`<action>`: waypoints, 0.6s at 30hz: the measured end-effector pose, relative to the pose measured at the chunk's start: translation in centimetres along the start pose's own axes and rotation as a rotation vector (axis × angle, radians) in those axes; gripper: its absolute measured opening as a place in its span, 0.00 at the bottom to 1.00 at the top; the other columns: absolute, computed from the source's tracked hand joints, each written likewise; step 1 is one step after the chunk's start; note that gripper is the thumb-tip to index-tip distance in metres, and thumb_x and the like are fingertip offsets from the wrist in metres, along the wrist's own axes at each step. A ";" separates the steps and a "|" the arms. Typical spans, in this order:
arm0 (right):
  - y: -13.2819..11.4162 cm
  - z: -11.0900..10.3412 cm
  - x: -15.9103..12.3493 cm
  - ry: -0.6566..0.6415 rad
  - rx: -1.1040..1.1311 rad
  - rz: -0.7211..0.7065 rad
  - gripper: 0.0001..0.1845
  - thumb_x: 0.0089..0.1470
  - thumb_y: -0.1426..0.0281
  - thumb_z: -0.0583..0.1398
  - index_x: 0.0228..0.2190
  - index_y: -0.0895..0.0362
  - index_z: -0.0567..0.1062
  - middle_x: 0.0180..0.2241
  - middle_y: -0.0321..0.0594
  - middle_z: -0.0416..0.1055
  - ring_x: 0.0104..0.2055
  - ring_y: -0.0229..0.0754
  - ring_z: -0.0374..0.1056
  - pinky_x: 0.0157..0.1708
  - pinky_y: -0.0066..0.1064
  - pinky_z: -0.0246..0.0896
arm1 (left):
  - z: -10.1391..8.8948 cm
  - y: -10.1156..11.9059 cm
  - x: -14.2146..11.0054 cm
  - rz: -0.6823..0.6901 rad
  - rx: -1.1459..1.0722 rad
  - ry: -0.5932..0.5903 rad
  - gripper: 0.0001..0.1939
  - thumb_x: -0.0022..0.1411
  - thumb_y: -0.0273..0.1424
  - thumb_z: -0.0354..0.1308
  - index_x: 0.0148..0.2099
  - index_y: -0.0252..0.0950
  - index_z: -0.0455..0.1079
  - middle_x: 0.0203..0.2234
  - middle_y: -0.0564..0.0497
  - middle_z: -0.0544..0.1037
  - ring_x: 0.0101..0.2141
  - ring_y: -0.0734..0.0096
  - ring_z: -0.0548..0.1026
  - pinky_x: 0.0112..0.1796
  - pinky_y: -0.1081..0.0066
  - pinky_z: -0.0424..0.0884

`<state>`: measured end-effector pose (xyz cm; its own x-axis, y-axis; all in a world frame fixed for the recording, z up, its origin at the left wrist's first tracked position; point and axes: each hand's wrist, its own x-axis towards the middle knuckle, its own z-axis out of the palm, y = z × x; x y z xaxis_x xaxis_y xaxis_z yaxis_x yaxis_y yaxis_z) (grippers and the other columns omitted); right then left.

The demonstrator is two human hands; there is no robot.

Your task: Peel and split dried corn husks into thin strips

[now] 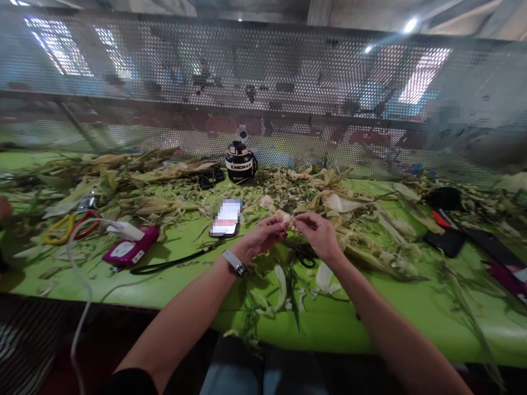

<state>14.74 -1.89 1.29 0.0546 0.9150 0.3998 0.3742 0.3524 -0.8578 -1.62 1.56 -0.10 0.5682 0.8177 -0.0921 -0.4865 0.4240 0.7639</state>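
My left hand [267, 233], with a grey-strapped watch on the wrist, pinches a small cream-coloured ruffled piece [286, 218] that looks like a flower of dried husk. The fingertips of my right hand [317, 233] are closed at the right side of the same piece; whether they grip a separate strand is too small to tell. Just beyond my hands lies another pale ruffled piece [267, 203]. Black looped handles [307, 260], apparently of scissors, show beneath my hands. Curled pale green husk strips [280, 288] lie on the green tabletop [321, 329] nearer me.
A phone [227, 216] with a lit screen and a black strap lies left of my hands. Further left are a magenta power bank [130, 247] with a white cable and yellow-handled scissors [60, 229]. A black ENERGY bottle [240, 164] stands behind, amid dried husks [370, 241], before a perforated metal screen [263, 71].
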 end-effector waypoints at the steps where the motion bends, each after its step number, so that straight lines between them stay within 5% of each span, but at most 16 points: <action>1: 0.0 -0.1 0.0 -0.015 -0.002 0.002 0.10 0.49 0.64 0.60 0.29 0.58 0.76 0.27 0.40 0.73 0.27 0.39 0.66 0.30 0.31 0.63 | 0.0 0.0 0.0 -0.001 0.002 0.003 0.13 0.39 0.26 0.71 0.29 0.31 0.71 0.23 0.54 0.73 0.24 0.81 0.70 0.29 0.77 0.66; 18: 0.3 -0.4 0.3 -0.061 -0.101 -0.021 0.09 0.49 0.66 0.59 0.30 0.58 0.76 0.29 0.41 0.74 0.29 0.39 0.67 0.32 0.31 0.63 | -0.3 -0.3 0.1 -0.006 -0.043 0.007 0.14 0.39 0.24 0.71 0.30 0.31 0.71 0.23 0.55 0.74 0.24 0.80 0.70 0.28 0.78 0.67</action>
<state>15.26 -1.55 1.31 -0.0094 0.9191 0.3938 0.4665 0.3524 -0.8113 -1.59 1.66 -0.47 0.5668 0.8177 -0.1007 -0.5114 0.4450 0.7352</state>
